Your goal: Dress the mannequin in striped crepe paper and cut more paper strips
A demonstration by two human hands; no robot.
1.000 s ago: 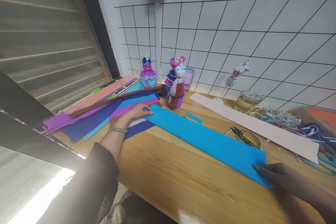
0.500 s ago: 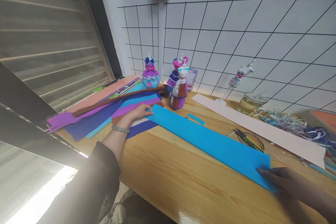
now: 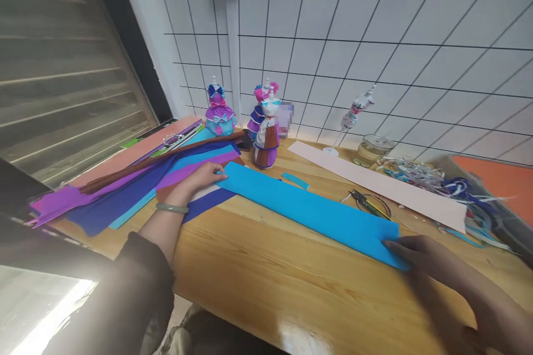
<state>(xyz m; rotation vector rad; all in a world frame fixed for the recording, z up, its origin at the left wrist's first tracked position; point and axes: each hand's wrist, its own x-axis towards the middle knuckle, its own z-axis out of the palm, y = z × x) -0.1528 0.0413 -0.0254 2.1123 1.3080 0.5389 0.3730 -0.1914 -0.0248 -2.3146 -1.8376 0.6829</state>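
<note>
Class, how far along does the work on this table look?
Looks done: the small figure in the purple-and-blue dress is fully dressed. In hand: the blue strip, stretched out between the left hand and right hand. Seemingly left: that strip isn't on any figure, the pale pink strip lies loose, and the slim figure has no skirt.

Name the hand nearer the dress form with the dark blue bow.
Left: the left hand is in front of the dress form; the right hand is farther off, at the near end of the blue strip.
</note>
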